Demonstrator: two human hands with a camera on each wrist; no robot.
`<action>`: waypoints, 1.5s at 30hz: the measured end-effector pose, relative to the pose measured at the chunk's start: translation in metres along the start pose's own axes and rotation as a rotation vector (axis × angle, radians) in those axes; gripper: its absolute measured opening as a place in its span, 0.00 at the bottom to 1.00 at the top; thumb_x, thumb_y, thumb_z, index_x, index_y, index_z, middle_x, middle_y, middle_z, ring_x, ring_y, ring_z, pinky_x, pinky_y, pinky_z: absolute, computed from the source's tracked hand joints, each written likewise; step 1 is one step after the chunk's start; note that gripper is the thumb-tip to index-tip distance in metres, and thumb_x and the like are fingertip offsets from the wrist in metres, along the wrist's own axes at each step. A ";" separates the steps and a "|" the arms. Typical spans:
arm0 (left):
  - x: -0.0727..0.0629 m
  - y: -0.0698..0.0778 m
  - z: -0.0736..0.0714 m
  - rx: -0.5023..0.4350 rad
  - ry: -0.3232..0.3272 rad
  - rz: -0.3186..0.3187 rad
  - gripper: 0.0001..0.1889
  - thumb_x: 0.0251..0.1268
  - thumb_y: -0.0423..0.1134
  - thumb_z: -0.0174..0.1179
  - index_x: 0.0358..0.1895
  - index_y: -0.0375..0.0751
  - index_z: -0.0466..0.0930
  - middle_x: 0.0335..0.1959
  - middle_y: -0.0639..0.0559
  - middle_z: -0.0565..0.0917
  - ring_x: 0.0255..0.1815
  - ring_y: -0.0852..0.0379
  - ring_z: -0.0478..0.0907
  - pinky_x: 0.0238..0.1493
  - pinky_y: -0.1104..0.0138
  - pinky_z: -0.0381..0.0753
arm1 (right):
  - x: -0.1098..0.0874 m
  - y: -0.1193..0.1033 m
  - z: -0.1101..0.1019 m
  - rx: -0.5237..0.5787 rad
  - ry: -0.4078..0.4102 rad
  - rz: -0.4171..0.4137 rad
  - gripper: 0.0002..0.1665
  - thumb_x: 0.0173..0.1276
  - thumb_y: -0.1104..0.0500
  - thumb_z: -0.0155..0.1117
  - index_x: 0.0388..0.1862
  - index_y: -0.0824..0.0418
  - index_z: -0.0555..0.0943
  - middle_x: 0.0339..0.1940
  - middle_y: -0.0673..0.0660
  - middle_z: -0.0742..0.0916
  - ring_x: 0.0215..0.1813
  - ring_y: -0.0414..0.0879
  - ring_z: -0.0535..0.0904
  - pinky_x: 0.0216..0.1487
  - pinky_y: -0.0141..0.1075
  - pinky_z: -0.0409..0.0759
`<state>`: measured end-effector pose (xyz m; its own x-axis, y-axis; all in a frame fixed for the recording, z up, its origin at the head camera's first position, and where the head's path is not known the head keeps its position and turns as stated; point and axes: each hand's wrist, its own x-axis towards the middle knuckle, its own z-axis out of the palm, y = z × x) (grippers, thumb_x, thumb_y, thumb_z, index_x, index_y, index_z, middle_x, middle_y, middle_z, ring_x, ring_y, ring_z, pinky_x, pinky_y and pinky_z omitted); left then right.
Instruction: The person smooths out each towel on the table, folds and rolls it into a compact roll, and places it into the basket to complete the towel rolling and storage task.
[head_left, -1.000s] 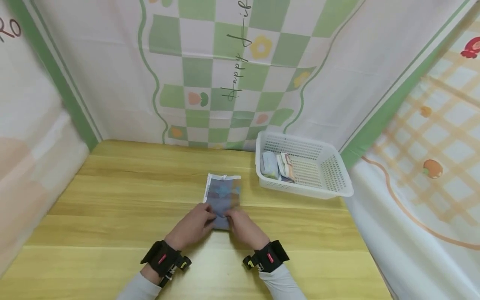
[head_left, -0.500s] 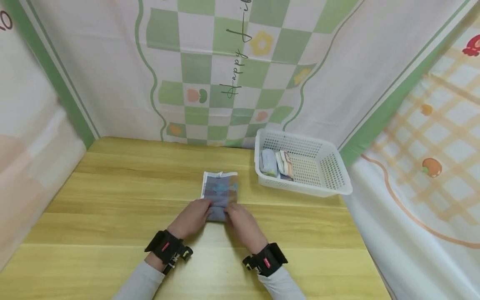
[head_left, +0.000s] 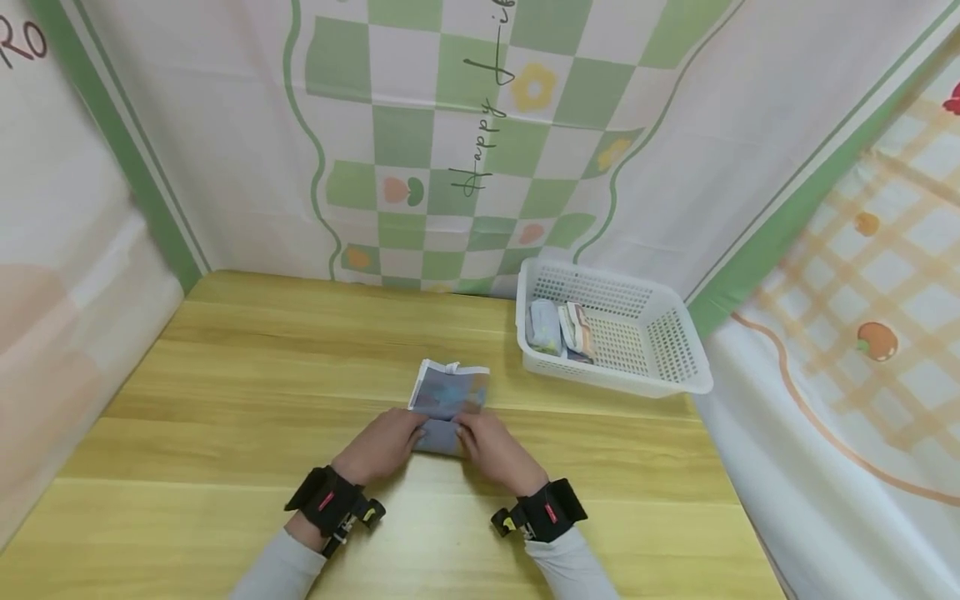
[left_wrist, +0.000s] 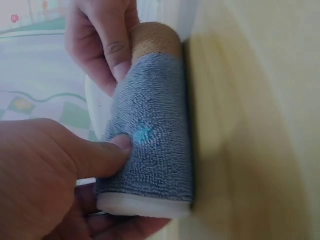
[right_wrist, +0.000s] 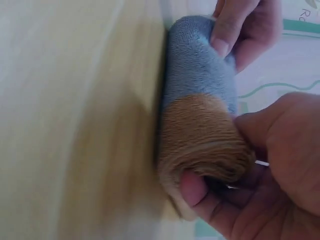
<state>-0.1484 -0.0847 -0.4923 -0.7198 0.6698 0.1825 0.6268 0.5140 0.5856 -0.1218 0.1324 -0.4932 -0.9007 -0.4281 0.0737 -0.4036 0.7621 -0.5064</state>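
Note:
A grey-blue terry towel (head_left: 439, 437) with a brown end and white edging lies on the table, its near part rolled up and its far part flat. My left hand (head_left: 382, 446) pinches the left end of the roll, thumb on top of the grey pile in the left wrist view, beside a turquoise patch (left_wrist: 143, 133). At the other end, my right hand (head_left: 498, 450) grips the brown part (right_wrist: 200, 132), where the right wrist view shows spiral layers. One fingertip (right_wrist: 193, 187) of that hand presses against the layered end.
On the wooden table (head_left: 247, 375), a white perforated plastic basket (head_left: 615, 379) stands at the back right. It holds a rolled blue-grey cloth (head_left: 545, 325) and folded white-and-orange cloths (head_left: 576, 327) at its left side. Patterned curtains (head_left: 247, 167) close in the back and sides.
The near end of the towel has been rolled farther over, so the flat far part is shorter. Both hands have kept hold of the roll. The basket has stayed put.

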 end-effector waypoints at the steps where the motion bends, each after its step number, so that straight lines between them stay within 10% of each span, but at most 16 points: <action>1: 0.002 0.000 -0.001 -0.003 -0.012 -0.007 0.20 0.74 0.27 0.55 0.66 0.40 0.79 0.40 0.43 0.88 0.32 0.59 0.77 0.39 0.64 0.81 | -0.001 -0.003 0.000 -0.019 0.026 0.001 0.09 0.79 0.65 0.55 0.47 0.65 0.83 0.31 0.51 0.82 0.33 0.40 0.76 0.37 0.33 0.79; 5: 0.010 -0.002 -0.008 -0.034 -0.100 -0.072 0.21 0.76 0.29 0.52 0.69 0.40 0.77 0.27 0.48 0.81 0.24 0.60 0.74 0.32 0.65 0.80 | -0.005 -0.018 -0.002 -0.171 0.170 -0.045 0.09 0.70 0.66 0.67 0.48 0.64 0.85 0.46 0.57 0.87 0.47 0.49 0.82 0.49 0.39 0.84; 11: 0.020 -0.002 -0.017 -0.033 -0.110 -0.188 0.09 0.76 0.30 0.53 0.35 0.36 0.80 0.21 0.53 0.70 0.22 0.58 0.69 0.26 0.66 0.70 | 0.000 -0.027 0.006 -0.380 0.166 -0.079 0.21 0.61 0.68 0.74 0.54 0.67 0.83 0.52 0.62 0.86 0.56 0.55 0.82 0.57 0.44 0.83; 17: 0.011 0.003 -0.014 0.104 0.080 -0.034 0.13 0.66 0.31 0.67 0.51 0.33 0.85 0.49 0.43 0.84 0.53 0.45 0.80 0.55 0.54 0.82 | 0.016 -0.010 0.006 -0.232 0.084 -0.052 0.20 0.71 0.72 0.60 0.61 0.67 0.79 0.57 0.61 0.86 0.59 0.54 0.82 0.60 0.44 0.82; 24: 0.007 -0.003 -0.010 0.063 0.058 -0.010 0.16 0.71 0.28 0.60 0.60 0.30 0.80 0.53 0.39 0.84 0.56 0.41 0.82 0.59 0.51 0.81 | 0.023 0.004 0.001 -0.003 -0.005 -0.001 0.18 0.82 0.62 0.48 0.63 0.66 0.77 0.46 0.56 0.86 0.50 0.48 0.83 0.55 0.43 0.82; 30: 0.020 -0.017 -0.013 -0.003 -0.058 -0.050 0.14 0.78 0.31 0.52 0.59 0.27 0.79 0.45 0.40 0.85 0.45 0.46 0.83 0.51 0.53 0.84 | 0.015 -0.010 -0.001 -0.153 0.202 -0.065 0.15 0.73 0.62 0.65 0.55 0.65 0.81 0.45 0.57 0.84 0.48 0.49 0.81 0.51 0.41 0.83; 34: 0.031 -0.022 -0.021 -0.053 -0.113 -0.088 0.10 0.78 0.31 0.51 0.47 0.30 0.82 0.27 0.49 0.78 0.28 0.55 0.74 0.33 0.63 0.76 | 0.013 -0.017 0.001 -0.264 0.202 -0.087 0.25 0.64 0.62 0.74 0.59 0.69 0.81 0.55 0.63 0.83 0.58 0.56 0.80 0.60 0.45 0.82; 45: 0.027 -0.002 -0.012 0.129 0.073 0.040 0.14 0.67 0.32 0.65 0.53 0.29 0.83 0.49 0.40 0.84 0.50 0.44 0.81 0.53 0.53 0.82 | 0.037 0.001 -0.008 -0.298 0.042 -0.082 0.17 0.75 0.64 0.60 0.58 0.72 0.79 0.51 0.63 0.84 0.53 0.57 0.82 0.57 0.47 0.82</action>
<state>-0.1721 -0.0738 -0.4792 -0.7104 0.6526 0.2635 0.6851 0.5552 0.4715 -0.1568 0.1218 -0.4839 -0.8667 -0.4780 0.1427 -0.4987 0.8373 -0.2240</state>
